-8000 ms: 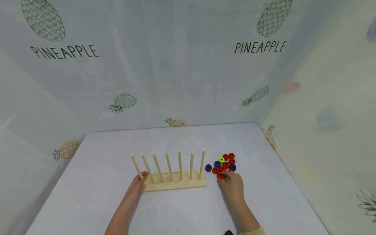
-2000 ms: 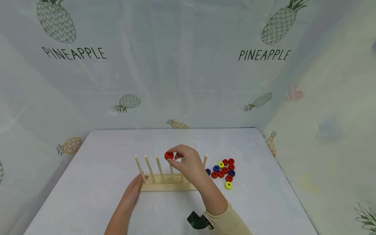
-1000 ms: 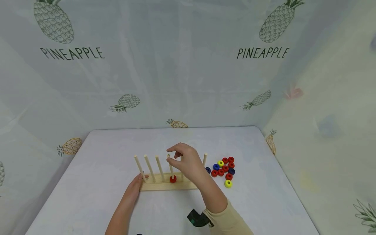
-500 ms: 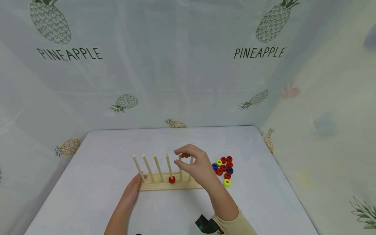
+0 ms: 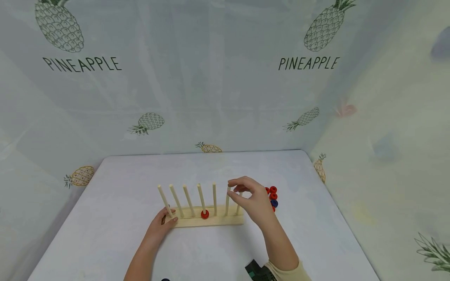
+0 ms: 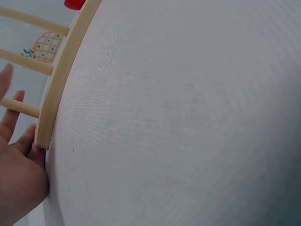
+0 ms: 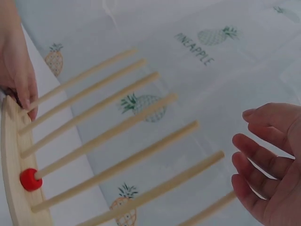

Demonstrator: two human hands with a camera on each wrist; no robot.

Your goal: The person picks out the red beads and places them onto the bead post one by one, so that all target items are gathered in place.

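A pale wooden peg rack (image 5: 211, 221) stands on the table with several upright pegs in a row. One red bead (image 5: 205, 214) sits at the base of the fourth peg from the left, also seen in the right wrist view. My left hand (image 5: 159, 226) touches the rack's left end, fingers behind it; in the left wrist view its thumb (image 6: 4, 80) shows apart from the wood. My right hand (image 5: 256, 201) holds nothing, its fingers loosely curved and spread from the thumb. It hovers by the top of the sixth peg (image 5: 227, 199); the right wrist view shows a gap between them.
Loose beads, several red (image 5: 273, 189) and one dark blue (image 5: 274, 203), lie right of the rack, partly hidden by my right hand. A black device (image 5: 260, 272) is strapped at my right wrist. Pineapple-print cloth (image 5: 211, 97) hangs behind the white table (image 5: 116, 187).
The red bead left my right hand and dropped down the fourth peg. The empty right hand has since moved right, past the fifth peg. My left thumb has come round in front of the rack's end.
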